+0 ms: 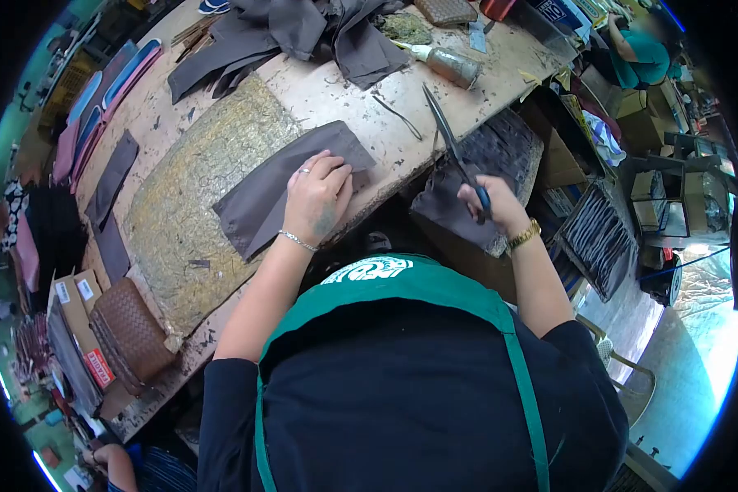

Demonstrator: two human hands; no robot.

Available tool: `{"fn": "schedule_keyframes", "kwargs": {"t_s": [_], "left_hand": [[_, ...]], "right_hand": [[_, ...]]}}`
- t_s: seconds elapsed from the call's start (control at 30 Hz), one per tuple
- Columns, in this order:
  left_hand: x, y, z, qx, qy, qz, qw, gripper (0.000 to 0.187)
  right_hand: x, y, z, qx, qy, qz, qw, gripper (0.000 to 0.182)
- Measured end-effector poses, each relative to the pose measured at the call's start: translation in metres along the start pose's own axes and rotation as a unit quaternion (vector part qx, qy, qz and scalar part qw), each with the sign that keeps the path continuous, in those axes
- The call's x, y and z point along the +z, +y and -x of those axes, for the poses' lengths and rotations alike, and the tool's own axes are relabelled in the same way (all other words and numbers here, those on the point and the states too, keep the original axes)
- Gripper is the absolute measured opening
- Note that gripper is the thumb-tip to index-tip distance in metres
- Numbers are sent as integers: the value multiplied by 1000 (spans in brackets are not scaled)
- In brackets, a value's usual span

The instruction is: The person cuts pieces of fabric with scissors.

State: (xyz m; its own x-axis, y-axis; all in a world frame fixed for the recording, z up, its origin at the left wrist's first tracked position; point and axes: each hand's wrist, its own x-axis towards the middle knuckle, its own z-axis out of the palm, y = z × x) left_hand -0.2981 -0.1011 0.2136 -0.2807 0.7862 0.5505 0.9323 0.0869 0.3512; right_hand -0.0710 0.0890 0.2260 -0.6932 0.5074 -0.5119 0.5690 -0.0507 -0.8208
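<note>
Left hand (316,195) on dark sheet (258,197), right hand (494,203) gripping scissors (453,148) across table edge (389,182)

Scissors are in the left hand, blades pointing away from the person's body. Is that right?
Not quite: the scissors are in the right hand, not the left hand, as the head view shows. The blades do point away from the body.

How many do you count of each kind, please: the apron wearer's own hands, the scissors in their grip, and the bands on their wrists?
Hands: 2 (left hand, right hand)
Scissors: 1 pair
Wrist bands: 2 (silver-coloured bracelet, gold-coloured band)
Total: 5
</note>
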Motion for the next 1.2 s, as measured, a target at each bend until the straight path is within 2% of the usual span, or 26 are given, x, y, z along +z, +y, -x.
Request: {"fn": "schedule_keyframes", "kwargs": {"t_s": [0.03,0.13,0.17,0.23,0.27,0.33,0.5,0.57,0.67,0.77,1.03,1.13,1.2], "left_hand": [[0,-2,2,0,-4,1,1000,13],[3,-7,6,15,-34,1,999,14],[3,-6,5,21,-30,1,999,15],[4,-6,3,33,-29,1,999,15],[5,-6,3,36,-16,12,999,15],[7,-7,6,39,-5,22,999,15],[12,-7,14,23,-55,5,998,18],[13,-8,15,24,-58,7,998,19],[12,-8,15,25,-63,4,998,19],[12,-8,16,29,-63,1,998,19],[12,-7,16,30,-55,2,998,19],[11,-6,15,27,-58,-5,998,19],[12,-6,16,26,-55,-4,998,20]], "right_hand": [[6,8,9,3,-58,-134,989,38],[35,7,48,-42,-126,-128,983,67],[44,7,56,-37,-154,-143,977,67],[54,11,66,-30,-186,-138,972,46],[61,25,65,-71,-171,-101,978,47],[66,40,68,-61,-173,-84,980,46],[72,35,67,-86,-157,-56,982,45],[75,29,60,-81,-151,-45,984,44],[80,9,54,-11,-153,-74,985,45],[78,2,54,13,-145,-57,988,45],[78,6,54,17,-134,-63,989,46],[80,14,54,1,-128,-60,990,46],[82,19,53,-49,-101,-43,993,47]]}}
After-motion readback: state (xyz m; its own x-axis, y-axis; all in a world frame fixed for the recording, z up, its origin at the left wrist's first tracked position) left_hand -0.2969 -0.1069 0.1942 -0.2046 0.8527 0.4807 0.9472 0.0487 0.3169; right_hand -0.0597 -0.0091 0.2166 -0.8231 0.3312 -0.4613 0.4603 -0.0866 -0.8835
